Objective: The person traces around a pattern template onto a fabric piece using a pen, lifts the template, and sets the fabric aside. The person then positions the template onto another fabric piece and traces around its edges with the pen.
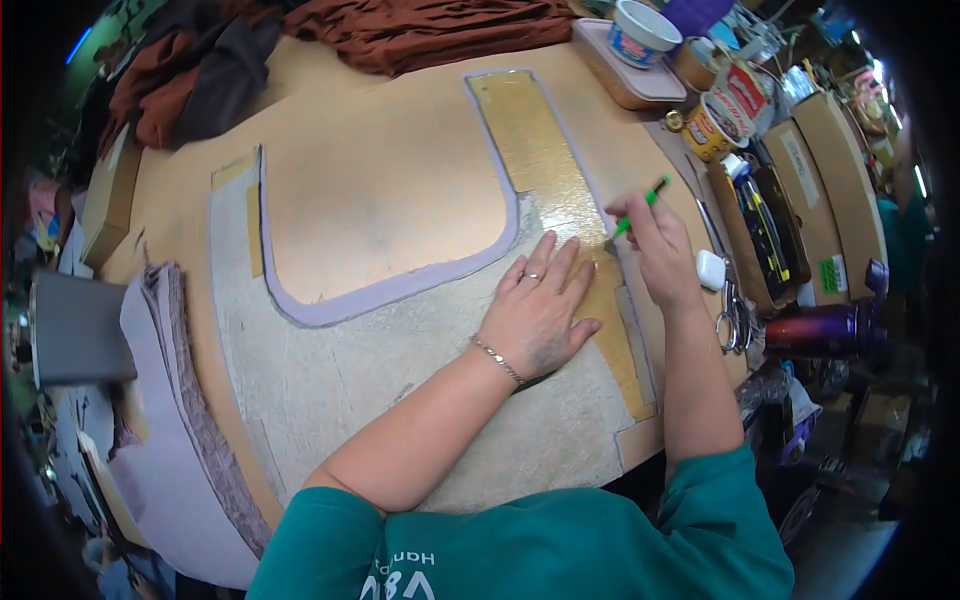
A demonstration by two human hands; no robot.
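Observation:
My left hand (pixel 537 305) lies with fingers spread on a large U-shaped grey pattern piece (pixel 400 400), pressing near its right side. Shiny golden tape (pixel 530 130) covers the pattern's right arm. Lavender fabric (pixel 390 292) shows from beneath as a narrow border around the cut-out. Between the fingertips of my right hand (pixel 655 245) is a green pen (pixel 655 191). Its lower end is at the pattern's right edge, just right of my left fingers; whether the tip touches the fabric I cannot tell.
Scissors (pixel 733 318), a white case (pixel 710 270) and a pen box (pixel 755 235) lie to the right. A purple bottle (pixel 820 330) is beyond. Stacked lavender fabric (pixel 170 470) and a grey bin (pixel 80 328) are on the left. Brown cloth (pixel 430 35) lies at the back.

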